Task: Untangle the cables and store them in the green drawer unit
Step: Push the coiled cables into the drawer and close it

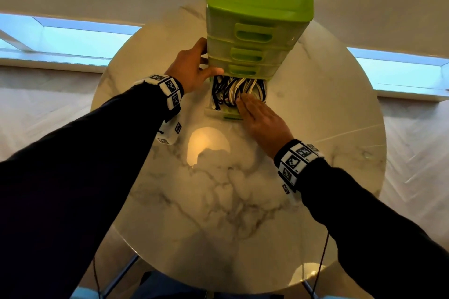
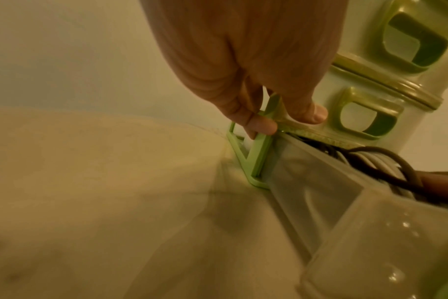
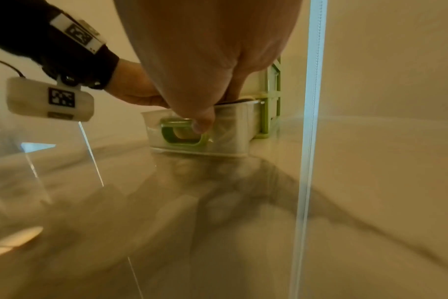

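Observation:
The green drawer unit (image 1: 260, 2) stands at the far side of the round marble table (image 1: 230, 201). Its bottom drawer (image 1: 213, 111) is pulled out and holds a bundle of black and white cables (image 1: 233, 90). My left hand (image 1: 192, 68) grips the unit's left front corner; in the left wrist view, thumb and fingers of that hand (image 2: 292, 121) pinch the green frame (image 2: 258, 159). My right hand (image 1: 257, 114) lies flat, its straight fingers pressing down on the cables. In the right wrist view its thumb (image 3: 202, 121) hangs before the drawer's green handle (image 3: 182, 139).
The upper drawers (image 1: 252, 36) of the unit are closed. A bright lamp reflection (image 1: 206, 145) lies on the tabletop between my arms. Thin wires (image 1: 320, 262) hang below the table's near edge. Windows run along the floor line at left and right.

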Tool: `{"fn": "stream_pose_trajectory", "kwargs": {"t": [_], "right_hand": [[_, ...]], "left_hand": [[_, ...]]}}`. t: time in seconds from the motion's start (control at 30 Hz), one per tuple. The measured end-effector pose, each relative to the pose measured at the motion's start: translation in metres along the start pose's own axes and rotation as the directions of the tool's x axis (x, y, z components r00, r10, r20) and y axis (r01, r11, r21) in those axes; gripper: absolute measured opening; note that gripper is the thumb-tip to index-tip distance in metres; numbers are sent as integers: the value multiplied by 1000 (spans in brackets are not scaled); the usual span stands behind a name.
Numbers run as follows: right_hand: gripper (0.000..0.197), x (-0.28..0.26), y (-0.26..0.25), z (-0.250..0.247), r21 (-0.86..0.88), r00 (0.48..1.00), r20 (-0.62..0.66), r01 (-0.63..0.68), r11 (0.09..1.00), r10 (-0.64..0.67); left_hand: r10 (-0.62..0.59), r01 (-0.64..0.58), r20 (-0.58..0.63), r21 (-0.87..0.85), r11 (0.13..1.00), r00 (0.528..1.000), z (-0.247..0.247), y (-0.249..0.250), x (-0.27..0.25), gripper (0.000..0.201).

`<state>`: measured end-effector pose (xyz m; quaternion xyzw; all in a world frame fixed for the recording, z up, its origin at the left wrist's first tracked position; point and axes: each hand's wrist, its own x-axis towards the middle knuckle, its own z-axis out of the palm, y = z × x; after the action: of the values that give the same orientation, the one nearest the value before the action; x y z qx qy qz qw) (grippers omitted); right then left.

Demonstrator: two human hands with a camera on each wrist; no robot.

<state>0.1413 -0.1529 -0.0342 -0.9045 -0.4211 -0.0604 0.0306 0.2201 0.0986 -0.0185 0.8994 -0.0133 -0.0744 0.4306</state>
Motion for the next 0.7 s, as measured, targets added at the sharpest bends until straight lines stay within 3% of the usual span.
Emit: {"fn": "stream_pose_trajectory", "kwargs": {"t": [0.13, 0.23, 0.3, 0.47, 0.53, 0.7], "right_hand": [[49, 12, 14, 0, 128, 985, 166, 24, 991, -45], [61, 20, 23, -6, 197, 976, 204, 31, 980, -72], [61, 28, 28, -12, 154, 969, 237, 34, 988, -70], [51, 19, 34, -7, 127, 978, 209, -6, 992, -21], [56, 21, 34, -10, 165, 983, 184, -2, 986, -29], [50, 30, 40, -11, 179, 979, 189, -114, 977, 79]], "left_hand": [[7, -7, -2, 22, 1000, 1000, -1, 0, 1, 69], [17, -17, 4, 52, 999, 1000, -3, 1, 1, 70], [12, -13, 11, 62, 998, 1000, -5, 2, 1, 70], [13, -13, 11, 69, 998, 1000, -4, 4, 2, 70], [15, -15, 9, 72, 997, 1000, -3, 4, 2, 70], [9, -9, -1, 58, 998, 1000, -3, 5, 3, 69]]}}
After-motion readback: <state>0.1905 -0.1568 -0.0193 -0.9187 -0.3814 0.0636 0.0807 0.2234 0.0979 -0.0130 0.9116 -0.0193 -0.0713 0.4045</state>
